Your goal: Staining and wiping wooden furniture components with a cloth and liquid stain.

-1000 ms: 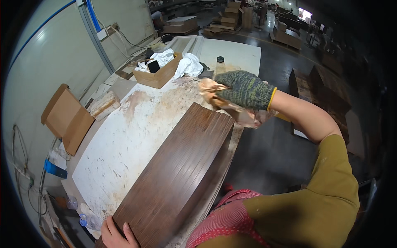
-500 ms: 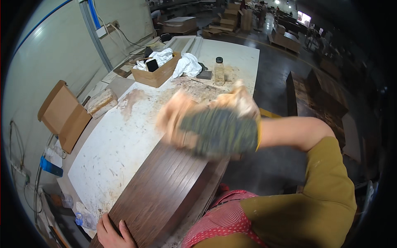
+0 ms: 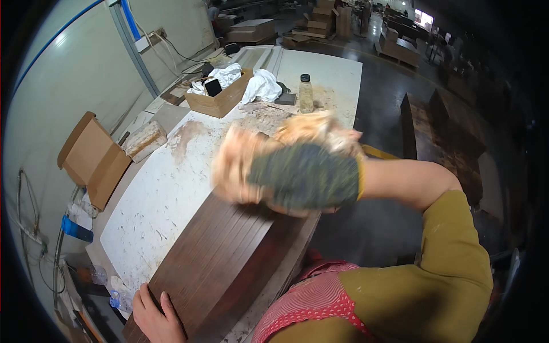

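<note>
A dark brown wooden piece (image 3: pixel 211 251), box-like with grooved lines along its top, lies slantwise before me. At its near left edge my bare left hand (image 3: pixel 157 317) rests, fingers apart and the thumb over the top. My right hand (image 3: pixel 306 174) wears a dark green mottled knit glove with a yellow cuff, blurred by motion. It is closed on a crumpled tan and cream rag (image 3: pixel 231 163), which bulges out around the glove. The rag is over the far end of the wood, whose end it and the glove hide.
The wood lies on a stained white worktable (image 3: pixel 154 200). Farther back stand a cardboard box of white rags (image 3: pixel 220 103), a black-capped bottle (image 3: pixel 306 94) and a dark block (image 3: pixel 285 99). At left are an open carton (image 3: pixel 94 160), a wrapped block (image 3: pixel 146 141) and a blue cup (image 3: pixel 76 230).
The gloved hand and rag have shifted slightly and remain over the wood's far end. My left hand stays at the near edge. The whole view has tilted a little.
</note>
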The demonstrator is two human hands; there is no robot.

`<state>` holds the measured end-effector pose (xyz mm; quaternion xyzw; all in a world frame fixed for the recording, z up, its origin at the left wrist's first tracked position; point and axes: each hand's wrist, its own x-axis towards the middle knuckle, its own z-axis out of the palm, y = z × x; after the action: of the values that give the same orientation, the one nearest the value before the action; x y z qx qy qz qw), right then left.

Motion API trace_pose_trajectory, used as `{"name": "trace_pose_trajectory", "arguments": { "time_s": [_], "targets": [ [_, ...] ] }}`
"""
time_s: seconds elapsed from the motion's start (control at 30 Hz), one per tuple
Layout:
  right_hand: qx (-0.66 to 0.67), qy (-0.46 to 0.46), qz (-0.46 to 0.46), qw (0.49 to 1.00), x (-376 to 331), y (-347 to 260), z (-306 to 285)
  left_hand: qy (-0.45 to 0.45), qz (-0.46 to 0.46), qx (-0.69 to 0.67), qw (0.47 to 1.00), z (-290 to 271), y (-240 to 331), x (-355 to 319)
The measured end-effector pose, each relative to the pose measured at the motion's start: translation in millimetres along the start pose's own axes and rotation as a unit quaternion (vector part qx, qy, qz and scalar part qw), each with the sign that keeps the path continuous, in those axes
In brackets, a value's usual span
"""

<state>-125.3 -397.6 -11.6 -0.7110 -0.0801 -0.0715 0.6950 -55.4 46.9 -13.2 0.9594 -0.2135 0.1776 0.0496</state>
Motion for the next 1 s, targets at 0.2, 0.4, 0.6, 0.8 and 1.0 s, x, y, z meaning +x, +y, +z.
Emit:
{"name": "trace_pose_trajectory", "arguments": {
  "time_s": [0.2,0.4,0.6,0.8,1.0],
  "targets": [
    [-0.715,-0.032,0.038,0.698,7,-20,-5,-0.004,-0.004,0.003,1.0,-2,5,4],
    [-0.166,0.045,0.012,0.985,12,11,0,-0.003,-0.036,0.008,0.999,17,-9,-1],
    [-0.505,-0.116,-0.038,0.854,20,57,28,-0.007,-0.009,0.002,1.0,-2,1,2],
    [-0.683,-0.104,0.009,0.723,16,-13,27,-0.001,-0.007,0.021,1.0,-3,5,-3],
    [-0.316,-0.063,-0.283,0.903,11,63,-17,0.008,0.0,0.004,1.0,-7,7,-15]
  ]
}}
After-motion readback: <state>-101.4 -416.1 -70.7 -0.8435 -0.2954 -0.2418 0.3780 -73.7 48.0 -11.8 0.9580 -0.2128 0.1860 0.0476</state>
